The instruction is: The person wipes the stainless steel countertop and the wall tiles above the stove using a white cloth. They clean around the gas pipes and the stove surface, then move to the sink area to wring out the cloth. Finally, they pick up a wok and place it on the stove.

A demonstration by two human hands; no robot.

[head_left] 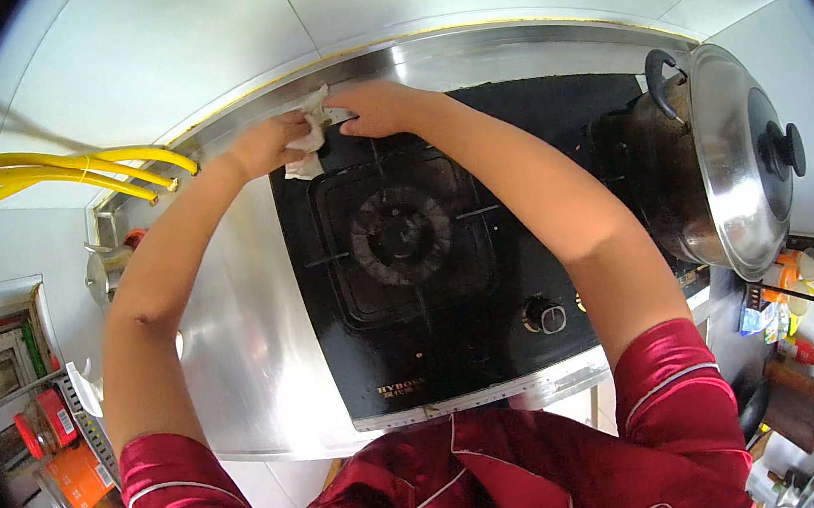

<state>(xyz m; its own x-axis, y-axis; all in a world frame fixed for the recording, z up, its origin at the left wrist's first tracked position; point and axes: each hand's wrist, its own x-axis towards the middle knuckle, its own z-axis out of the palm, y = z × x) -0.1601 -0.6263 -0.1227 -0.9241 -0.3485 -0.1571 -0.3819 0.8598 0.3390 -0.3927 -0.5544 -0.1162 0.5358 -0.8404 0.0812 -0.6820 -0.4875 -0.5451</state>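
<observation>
My left hand (279, 143) grips a crumpled whitish cloth or paper towel (317, 125) above the back left corner of a black gas cooktop (463, 353). Close beside it, my right hand (383, 108) has its thumb and fingers around a flat metal piece (341, 115). One end of that piece meets the towel; its full shape is hidden by the fingers. Below both hands sits the left burner (401, 236), a dark ring inside a square recess, with no pan on it. A control knob (546, 315) is near the cooktop's front edge.
A large lidded steel pot (728, 165) stands on the cooktop's right side. Steel counter (250, 332) borders the left. Yellow hoses (81, 171) run along the left wall. Jars (78, 472) fill a rack at lower left; bottles and packets (783, 316) sit at right.
</observation>
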